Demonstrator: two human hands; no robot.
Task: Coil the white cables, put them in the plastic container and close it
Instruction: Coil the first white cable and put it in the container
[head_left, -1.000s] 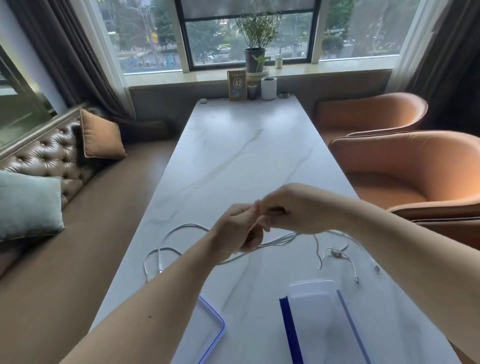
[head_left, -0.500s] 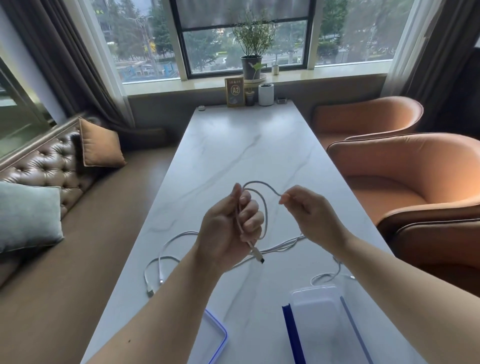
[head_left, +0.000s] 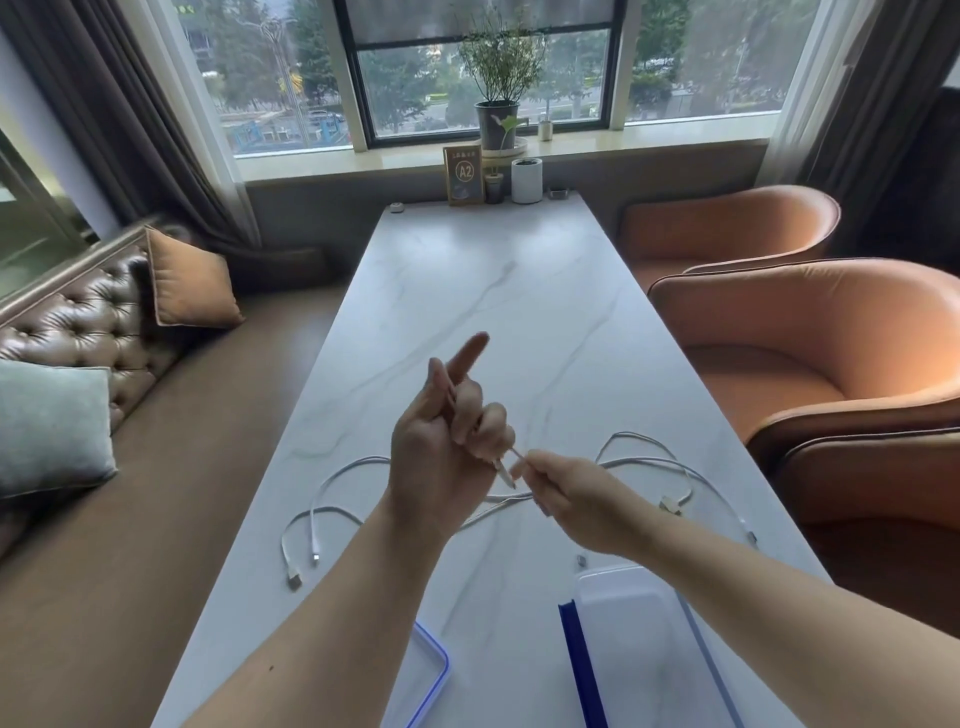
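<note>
My left hand (head_left: 447, 436) is raised over the marble table (head_left: 488, 291), fingers curled around a white cable whose plug end sticks out below the fist; the index finger points up. My right hand (head_left: 566, 493) pinches the same cable just under that plug. More white cables (head_left: 332, 499) lie looped on the table to the left, and others (head_left: 649, 457) trail to the right. The clear plastic container (head_left: 639, 649) with a blue edge stands near the front right. Its blue-rimmed lid (head_left: 423, 670) lies at the front, partly under my left forearm.
Two orange armchairs (head_left: 810, 353) stand along the table's right side. A tufted brown bench with cushions (head_left: 187, 280) runs along the left. At the far end are a sign marked A2 (head_left: 464, 174), a white cup (head_left: 526, 180) and a potted plant (head_left: 497, 124) on the sill.
My right hand has dropped from beside the raised loop to below my left fist, drawing the cable down. My left hand closed tighter on the cable and its index finger straightened.
</note>
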